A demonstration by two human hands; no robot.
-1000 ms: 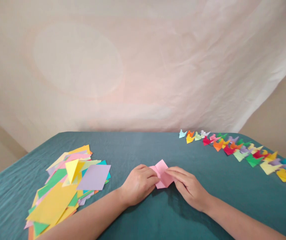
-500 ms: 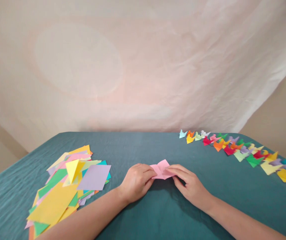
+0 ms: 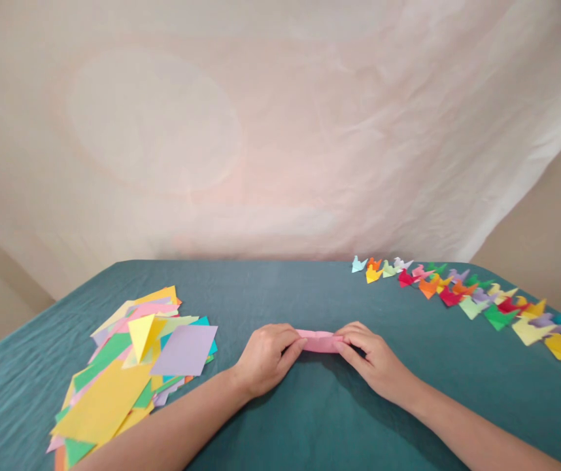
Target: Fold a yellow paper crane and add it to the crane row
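A pink folded paper (image 3: 318, 341) lies as a flat narrow strip on the teal tablecloth (image 3: 280, 418), near the middle of the table. My left hand (image 3: 267, 358) pinches its left end with curled fingers. My right hand (image 3: 373, 361) pinches its right end the same way. Both hands rest low on the cloth, and their fingertips cover the ends of the strip.
A loose pile of coloured paper squares (image 3: 133, 356) lies at the left, with a lilac sheet (image 3: 185, 350) on top. A curved row of several small folded paper figures (image 3: 467, 294) runs along the right edge. A wrinkled pale sheet (image 3: 261, 131) hangs behind the table.
The pink paper went from an open, raised diamond shape to a flattened narrow strip. Both hands moved slightly apart and pressed it down between them.
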